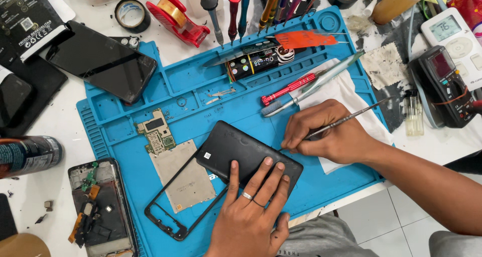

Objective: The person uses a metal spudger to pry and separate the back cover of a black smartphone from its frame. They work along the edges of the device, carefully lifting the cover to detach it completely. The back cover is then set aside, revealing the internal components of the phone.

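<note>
Under the left hand (251, 207), fingers spread flat: pressing down a matte black phone back cover (241, 154), rounded corners, small white sticker near its far-left corner, lying tilted on the blue work mat (201, 79). Just beyond the cover, right hand (326, 134) closed, pinching a thin metal pry tool (346, 119) at the cover's edge.
</note>
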